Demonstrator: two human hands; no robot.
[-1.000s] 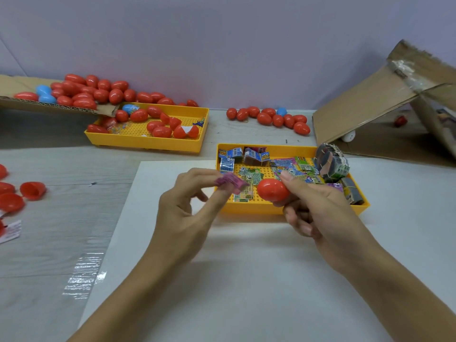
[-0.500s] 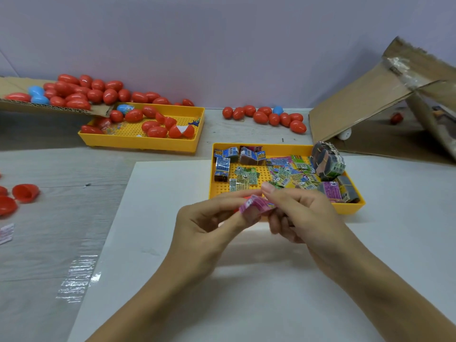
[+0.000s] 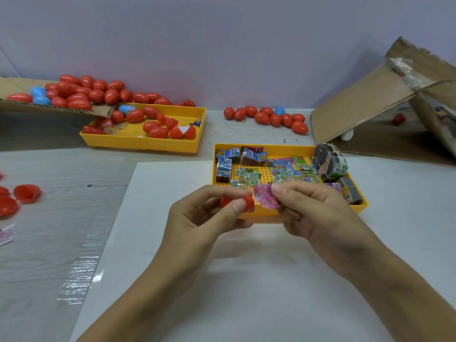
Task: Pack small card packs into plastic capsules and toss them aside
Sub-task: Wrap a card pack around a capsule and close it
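A red plastic capsule half [image 3: 248, 203] sits pinched in the left hand [image 3: 204, 218], thumb on its near side and fingers [image 3: 217, 191] curled over the top, just above the near rim of a yellow plastic tray of card packs [image 3: 261, 213]. Touching the capsule at its 3 o'clock is a small pink foil card pack [image 3: 265, 197], crumpled and held between the thumb and forefinger of the right hand [image 3: 318, 213]; whether any of the pack is already inside the capsule cannot be told, since the left thumb covers the opening. Both hands hover over a white sheet [image 3: 246, 292] laid on the grey wood-grain surface [image 3: 49, 243].

Behind the hands, at 12 o'clock, the tray holds loose green, blue and pink packs, with a rubber-banded bundle of packs [image 3: 329, 164] leaning on its far right corner. At 10 o'clock, a second yellow perforated tray [image 3: 145, 144] carries red capsules, with a heap of closed red and blue capsules [image 3: 81, 92] spilling from a flat cardboard flap [image 3: 14, 104] just beyond. A row of red capsules [image 3: 266, 117] lies against the wall at 12 o'clock. A propped brown cardboard box [image 3: 370, 102] stands at 2 o'clock. Open red capsule halves [image 3: 24, 193] rest at 9 o'clock, near the left edge.
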